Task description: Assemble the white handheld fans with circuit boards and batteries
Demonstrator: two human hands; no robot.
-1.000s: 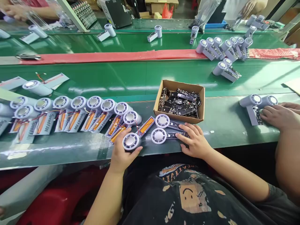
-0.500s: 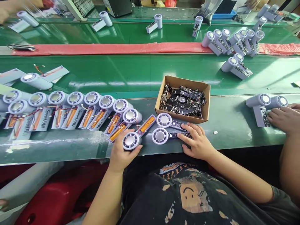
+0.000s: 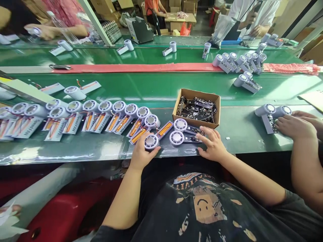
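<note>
Since the earlier frame the right hand (image 3: pixel 213 148) has slid off the circuit boards and now lies open, fingers spread, holding nothing, on the green desk (image 3: pixel 247 134) just before the cardboard box (image 3: pixel 196 109) of boards. The left hand (image 3: pixel 143 153) curls round a round fan head (image 3: pixel 151 141) at the desk's near edge.

A factory assembly line: long green conveyor belts (image 3: pixel 156 87) run past seated workers. Just beyond the person's hands, rows of half-built handheld fans (image 3: pixel 101 112) and a cardboard box of circuit boards (image 3: pixel 198 107) line the bench, cartons (image 3: pixel 176 5) stacked far behind.
</note>
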